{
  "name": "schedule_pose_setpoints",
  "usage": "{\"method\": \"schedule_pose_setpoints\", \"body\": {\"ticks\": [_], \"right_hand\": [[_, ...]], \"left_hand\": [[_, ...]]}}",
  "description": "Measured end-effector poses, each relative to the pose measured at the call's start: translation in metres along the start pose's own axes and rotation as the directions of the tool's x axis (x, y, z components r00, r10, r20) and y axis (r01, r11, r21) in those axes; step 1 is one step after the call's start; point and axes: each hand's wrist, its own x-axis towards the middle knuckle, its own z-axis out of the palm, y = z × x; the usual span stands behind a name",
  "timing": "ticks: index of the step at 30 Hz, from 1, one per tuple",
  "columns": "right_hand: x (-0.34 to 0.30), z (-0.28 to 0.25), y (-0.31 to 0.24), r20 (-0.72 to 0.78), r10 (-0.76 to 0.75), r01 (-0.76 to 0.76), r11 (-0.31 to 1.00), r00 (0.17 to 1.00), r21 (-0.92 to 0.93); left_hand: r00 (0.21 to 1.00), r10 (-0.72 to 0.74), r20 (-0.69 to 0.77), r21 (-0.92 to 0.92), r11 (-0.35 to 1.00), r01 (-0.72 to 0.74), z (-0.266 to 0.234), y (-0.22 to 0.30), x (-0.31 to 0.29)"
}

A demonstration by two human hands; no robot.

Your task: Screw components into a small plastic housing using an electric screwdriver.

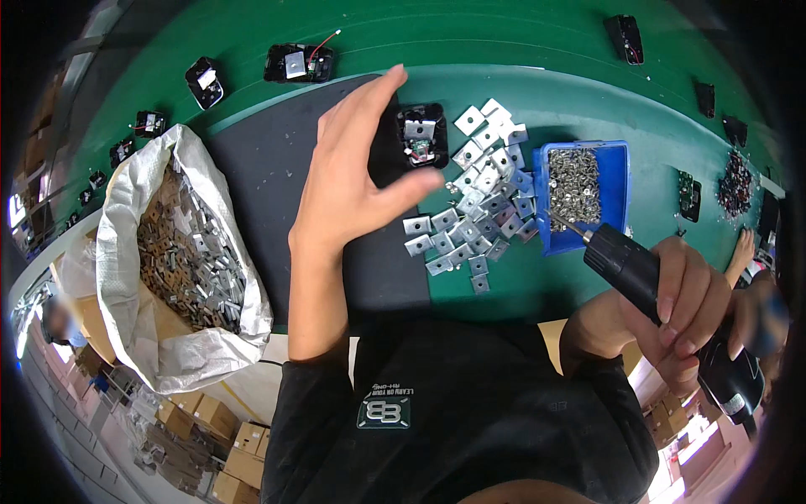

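Observation:
My left hand [357, 168] is raised with fingers stretched and thumb apart, holding nothing. Just right of it, between thumb and fingertips in the picture, lies a black plastic housing [436, 118] with a metal plate and a small green circuit board inside. My right hand [684, 307] is wrapped round a black electric screwdriver [623, 267]. Its bit points left and reaches over the near edge of a blue bin [622, 181] full of small screws [574, 181]. Between the housing and the bin lies a loose pile of square metal plates with holes [487, 193].
A white woven sack [126, 244] of metal pieces stands at the left, beside a dark mat [264, 168]. More black housings [298, 64] lie along the green belt at the back. At the far right are a heap of small dark parts [735, 185] and another person's hand [742, 250].

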Motion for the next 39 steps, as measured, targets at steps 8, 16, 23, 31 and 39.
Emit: {"method": "schedule_pose_setpoints", "body": {"ticks": [8, 16, 23, 31, 39], "right_hand": [[0.003, 0.053, 0.047, -0.138, 0.046, -0.073, 0.977, 0.989, -0.202], [0.004, 0.041, 0.108, 0.073, 0.043, -0.022, 0.962, 0.996, -0.273], [0.005, 0.046, 0.112, 0.107, 0.072, -0.033, 0.945, 0.992, -0.327], [0.006, 0.064, 0.111, 0.139, 0.146, -0.077, 0.908, 0.979, -0.413], [0.005, 0.058, 0.117, 0.282, 0.151, -0.013, 0.899, 0.947, -0.438]], "left_hand": [[0.998, 0.036, 0.042, 0.211, 0.977, -0.044, 0.013, -0.015, -0.011], [0.999, 0.039, 0.013, 0.102, 0.994, -0.041, 0.012, -0.016, -0.013], [0.999, 0.042, -0.003, 0.068, 0.997, -0.042, 0.012, -0.019, -0.013], [0.999, 0.044, -0.004, 0.039, 0.998, -0.044, 0.008, -0.02, -0.011], [0.998, 0.056, -0.018, 0.024, 0.998, -0.056, 0.008, -0.021, -0.011]]}}
